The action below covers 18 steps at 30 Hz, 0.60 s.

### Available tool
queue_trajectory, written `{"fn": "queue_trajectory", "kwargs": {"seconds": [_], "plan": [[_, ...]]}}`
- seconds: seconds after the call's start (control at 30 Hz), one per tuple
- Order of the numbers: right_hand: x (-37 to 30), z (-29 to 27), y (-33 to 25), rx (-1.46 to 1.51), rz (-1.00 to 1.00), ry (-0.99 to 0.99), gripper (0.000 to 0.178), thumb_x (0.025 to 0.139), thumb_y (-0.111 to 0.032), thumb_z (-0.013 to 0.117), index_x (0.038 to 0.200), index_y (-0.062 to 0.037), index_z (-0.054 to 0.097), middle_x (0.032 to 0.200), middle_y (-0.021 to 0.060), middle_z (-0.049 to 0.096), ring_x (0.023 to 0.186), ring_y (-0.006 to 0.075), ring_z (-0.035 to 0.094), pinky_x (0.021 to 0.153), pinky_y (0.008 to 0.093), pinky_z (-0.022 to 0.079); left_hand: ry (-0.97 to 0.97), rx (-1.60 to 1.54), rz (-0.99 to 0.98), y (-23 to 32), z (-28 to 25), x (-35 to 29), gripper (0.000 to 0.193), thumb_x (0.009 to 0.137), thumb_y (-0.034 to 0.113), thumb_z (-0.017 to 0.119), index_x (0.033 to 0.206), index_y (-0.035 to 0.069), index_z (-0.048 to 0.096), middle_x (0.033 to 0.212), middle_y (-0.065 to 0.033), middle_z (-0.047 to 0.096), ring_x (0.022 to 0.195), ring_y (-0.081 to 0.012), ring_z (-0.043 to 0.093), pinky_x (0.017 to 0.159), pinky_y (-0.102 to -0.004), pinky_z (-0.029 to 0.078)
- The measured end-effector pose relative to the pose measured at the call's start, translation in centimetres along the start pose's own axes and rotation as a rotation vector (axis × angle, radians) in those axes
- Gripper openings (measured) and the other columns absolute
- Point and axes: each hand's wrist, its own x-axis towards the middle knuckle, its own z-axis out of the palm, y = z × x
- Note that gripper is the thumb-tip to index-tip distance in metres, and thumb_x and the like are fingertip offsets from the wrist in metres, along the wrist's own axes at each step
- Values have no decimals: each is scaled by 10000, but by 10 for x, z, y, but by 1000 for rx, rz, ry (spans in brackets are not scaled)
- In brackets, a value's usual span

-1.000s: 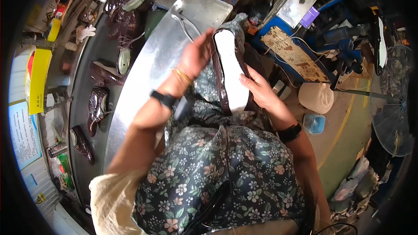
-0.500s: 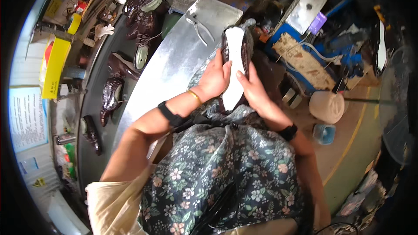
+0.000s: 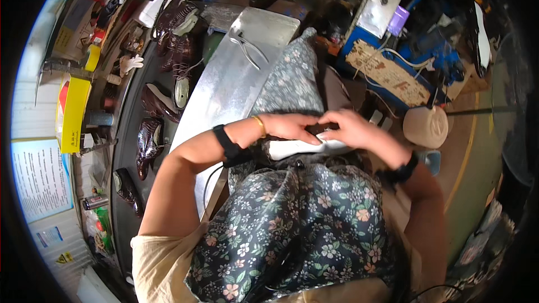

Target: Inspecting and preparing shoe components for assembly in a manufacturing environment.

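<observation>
The bare left hand (image 3: 292,127) and right hand (image 3: 351,130) gripped a white-soled, dark-brown shoe (image 3: 287,150) right of the long silver metal bench (image 3: 210,98).

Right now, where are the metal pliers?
In the head view, the metal pliers lie above and left of centre, on the silver worktop, left of the floral cloth.

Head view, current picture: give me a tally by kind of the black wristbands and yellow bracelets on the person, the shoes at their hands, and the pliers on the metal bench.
Black wristbands: 2, one on each arm
Yellow bracelet: 1, left wrist
White-bottomed shoe: 1, at the left hand and right hand
Pliers: 1, on the metal bench
Total: 5
</observation>
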Motion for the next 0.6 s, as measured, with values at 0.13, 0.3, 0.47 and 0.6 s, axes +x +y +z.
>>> {"fn": "queue_trajectory", "kwargs": {"seconds": [0.13, 0.3, 0.47, 0.6], "plan": [[-6, 32, 25, 117, -202, 560, 282, 805, -152, 736, 1054, -22, 703, 835, 118, 652, 770, 237, 641, 714, 320, 502, -25, -208, -27, -43, -9, 33, 735, 838, 385, 749, 1366, -33, 456, 1274, -156, 567, 1169, -202, 510, 980, -307, 413], [19, 24, 55, -2, -269, 523, 108, 875, -141, 645, 867, -44, 692, 805, 115, 657, 760, 330, 637, 653, 396, 510, 131, -187, -116, -35, -17, 30, 786, 838, 388, 756, 1395, -53, 420, 1282, -139, 563, 1149, -185, 513, 980, -306, 411], [85, -22, 32, -146, -172, 132, 155, 896, -186, 616, 881, -47, 682, 825, 179, 661, 793, 367, 643, 703, 436, 503, 239, -472, -54, -42, -17, 21, 672, 873, 374, 723, 1338, -47, 480, 1192, -89, 592, 1084, -149, 524, 950, -296, 432], [209, -45, -15, -61, -329, 606, 357, 951, -369, 579, 837, -31, 602, 912, 210, 637, 899, 276, 644, 757, 439, 487, 349, -325, -25, -45, -16, 24, 666, 889, 350, 705, 1347, -69, 466, 1298, -162, 570, 1176, -218, 516, 1010, -316, 403]]}}
